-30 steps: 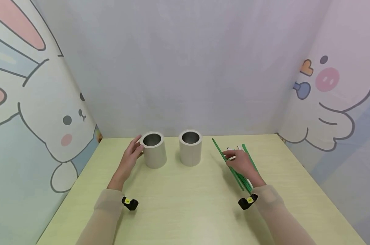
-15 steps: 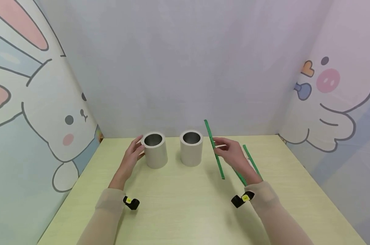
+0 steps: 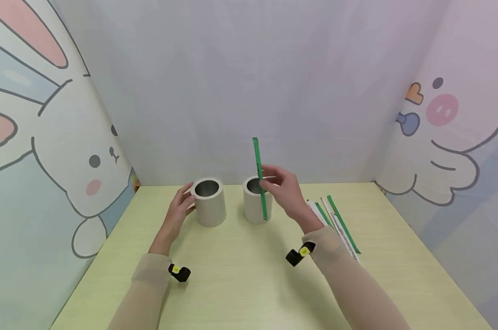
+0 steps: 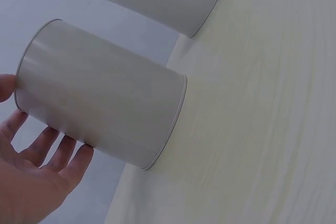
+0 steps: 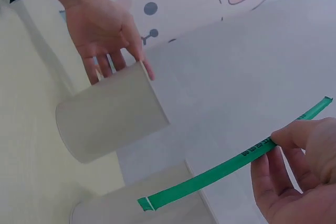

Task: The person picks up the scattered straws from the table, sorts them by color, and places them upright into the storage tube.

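Note:
My right hand pinches a long, flat green packet between thumb and fingers. It is raised nearly upright, overlapping the right white cylindrical container in the head view. Dark lettering and a sealed end show on the packet in the right wrist view. At the left white cylindrical container, my left hand rests with relaxed fingers against the outer side and the thumb at the rim. Both containers stand upright with grey, metal-looking insides. Fingertips of the left hand touch the wall in the left wrist view.
Several slim packets lie on the right of the pale wooden table, among them a green packet and a white packet with print. A plain grey backdrop rises behind, with cartoon-printed side panels left and right.
My right hand has lifted the green packet off the pile and carried it left to the right container, turning it more upright. My left hand stays at the left container.

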`<state>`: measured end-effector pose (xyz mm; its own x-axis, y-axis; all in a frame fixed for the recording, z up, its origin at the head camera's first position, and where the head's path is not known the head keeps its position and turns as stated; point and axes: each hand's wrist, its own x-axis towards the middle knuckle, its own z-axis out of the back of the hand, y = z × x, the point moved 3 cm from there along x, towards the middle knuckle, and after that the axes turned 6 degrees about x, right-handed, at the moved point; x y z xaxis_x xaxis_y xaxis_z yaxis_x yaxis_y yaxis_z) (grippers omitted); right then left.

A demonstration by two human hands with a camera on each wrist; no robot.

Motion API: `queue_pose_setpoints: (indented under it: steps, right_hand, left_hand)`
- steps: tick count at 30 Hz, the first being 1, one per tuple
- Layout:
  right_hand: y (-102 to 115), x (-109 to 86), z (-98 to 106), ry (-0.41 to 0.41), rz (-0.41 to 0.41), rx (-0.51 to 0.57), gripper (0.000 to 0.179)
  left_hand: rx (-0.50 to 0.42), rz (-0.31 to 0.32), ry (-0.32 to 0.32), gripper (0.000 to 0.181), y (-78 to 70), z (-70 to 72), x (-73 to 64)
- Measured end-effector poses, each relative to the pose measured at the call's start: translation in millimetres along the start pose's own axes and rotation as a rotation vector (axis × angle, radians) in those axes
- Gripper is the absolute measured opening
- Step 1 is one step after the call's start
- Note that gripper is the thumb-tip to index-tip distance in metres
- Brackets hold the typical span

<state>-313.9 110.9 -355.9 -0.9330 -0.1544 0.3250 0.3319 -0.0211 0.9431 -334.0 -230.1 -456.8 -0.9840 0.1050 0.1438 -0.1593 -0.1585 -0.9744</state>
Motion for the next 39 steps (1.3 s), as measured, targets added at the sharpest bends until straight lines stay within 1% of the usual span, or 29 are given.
queue_pose_setpoints:
  steps: [9,16,20,24,28,32,39]
  right_hand:
    - [5.3,33.2,-48.0,-0.08,0.072,0.099,0.044]
    - [13.4,53.9,-77.9,-0.168,0.116,0.118,0.046]
    - [18.2,63.4,-91.6,-0.204,0.146,0.154,0.045]
    - [16.3,71.7,-104.9,-0.235,0.16,0.182,0.044]
    - [10.0,74.4,-117.9,-0.245,0.157,0.184,0.043]
    - [-0.3,74.2,-127.4,-0.246,0.136,0.173,0.043]
    - [-26.8,68.7,-135.8,-0.24,0.04,0.156,0.045]
  left_hand:
    - [-0.003,0.036,-0.032,0.059,-0.7,-1.9,0.4]
    - [-0.001,0.051,-0.059,0.059,-4.0,-3.7,-0.2]
    - [-0.029,0.046,-0.051,0.059,-6.5,-5.2,0.5]
    - [-0.04,0.055,-0.042,0.06,-8.8,-5.6,0.3]
    - [-0.028,0.067,-0.037,0.06,-9.1,-4.5,-1.4]
    - [-0.016,0.071,-0.033,0.061,-9.2,-4.8,-2.3]
    - [-0.022,0.072,-0.028,0.062,-9.9,-6.6,-2.2]
